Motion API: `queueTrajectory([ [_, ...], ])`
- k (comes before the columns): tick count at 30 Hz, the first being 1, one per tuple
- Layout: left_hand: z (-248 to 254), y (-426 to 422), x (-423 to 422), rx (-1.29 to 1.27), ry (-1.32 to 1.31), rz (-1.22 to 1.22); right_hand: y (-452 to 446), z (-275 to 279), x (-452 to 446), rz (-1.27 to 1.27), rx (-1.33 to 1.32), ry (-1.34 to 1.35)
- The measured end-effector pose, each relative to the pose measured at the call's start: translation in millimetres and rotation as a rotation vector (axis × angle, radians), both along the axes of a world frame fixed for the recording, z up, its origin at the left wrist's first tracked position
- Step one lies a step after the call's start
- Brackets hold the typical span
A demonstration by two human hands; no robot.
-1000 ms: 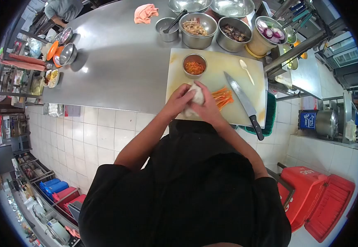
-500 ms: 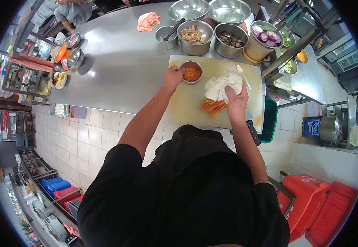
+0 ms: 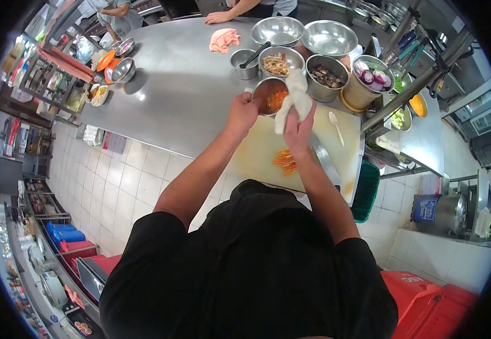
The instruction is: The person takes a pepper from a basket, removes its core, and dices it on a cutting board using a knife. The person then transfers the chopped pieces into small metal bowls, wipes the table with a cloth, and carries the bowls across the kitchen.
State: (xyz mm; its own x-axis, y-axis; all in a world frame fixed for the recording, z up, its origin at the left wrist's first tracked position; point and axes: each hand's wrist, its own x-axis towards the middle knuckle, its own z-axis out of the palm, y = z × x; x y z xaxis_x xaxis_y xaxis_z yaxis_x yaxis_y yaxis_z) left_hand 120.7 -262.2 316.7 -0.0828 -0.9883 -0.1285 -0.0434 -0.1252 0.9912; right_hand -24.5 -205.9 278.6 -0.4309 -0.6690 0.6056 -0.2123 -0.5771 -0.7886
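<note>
My left hand [image 3: 244, 111] grips the rim of a small steel bowl [image 3: 261, 93], which is tilted and holds chopped orange pieces [image 3: 276, 100]. In my right hand [image 3: 300, 127] is a bunched white cloth [image 3: 294, 100], held up against the bowl's right side. Below my hands, a pile of orange strips [image 3: 284, 162] lies on the pale cutting board [image 3: 251, 161]. A knife [image 3: 325, 161] rests on the board, partly hidden behind my right forearm. To the right lies a white plastic spoon [image 3: 336, 127].
Behind the board stand bowls of shredded food [image 3: 276, 65], dark pieces [image 3: 326, 75] and cut onions [image 3: 372, 74], plus a steel pot [image 3: 244, 63] with a black handle. A pink cloth [image 3: 224, 40] lies on the steel table [image 3: 172, 85]. Another person's hand [image 3: 218, 17] rests at the far edge.
The bowl has been raised and tipped toward the right. My right hand has brought the cloth up and left to it, uncovering the orange strips and knife blade. A person's hand now shows across the table.
</note>
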Motion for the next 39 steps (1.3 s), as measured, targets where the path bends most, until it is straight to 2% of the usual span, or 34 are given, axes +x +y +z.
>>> queueTrajectory([
  [3,1,-9,18,-0.136,-0.059,0.002,-30,26,-7,0.062,0.037,-0.106],
  [6,-14,-23,27,-0.266,-0.15,-0.007,-81,11,-35,0.368,0.461,-0.395],
  [9,-15,-18,29,-0.344,-0.301,0.018,-87,2,-50,0.541,0.739,-0.554],
  [10,-12,-18,29,-0.367,-0.354,0.042,-81,-5,-58,0.533,0.642,-0.648],
  [11,-10,-18,29,-0.391,-0.412,0.076,-82,-22,-72,0.599,0.453,-0.58],
  [13,-12,-10,31,-0.415,-0.54,0.131,-28,20,-44,0.53,0.38,-0.814],
  [16,-10,0,23,-0.378,-0.602,0.068,9,5,25,0.091,0.105,-0.073],
  [19,-16,6,24,-0.485,-0.661,0.001,-11,-8,24,0.129,0.125,-0.354],
  [23,-17,9,32,-0.485,-0.662,-0.001,-47,13,5,0.311,0.473,-0.385],
  [25,-24,8,41,-0.494,-0.63,-0.006,-62,19,-2,0.478,0.653,-0.555],
  [27,-26,15,42,-0.516,-0.577,0.001,-76,11,-18,0.741,0.789,-0.73],
  [31,-31,20,61,-0.52,-0.505,0.038,-73,-44,5,1.14,0.825,-0.958],
  [32,-33,22,70,-0.48,-0.495,0.054,-61,-55,20,1.008,0.871,-0.884],
  [34,-41,26,93,-0.4,-0.479,0.083,-30,-64,54,0.842,1.039,-1.108],
  [36,-46,24,125,-0.36,-0.41,0.195,7,-102,83,0.903,1.114,-0.8],
  [38,-54,24,162,-0.367,-0.344,0.299,9,-105,94,0.917,1.115,-0.513],
  [39,-58,26,183,-0.393,-0.318,0.348,3,-84,96,0.907,1.083,-0.385],
])
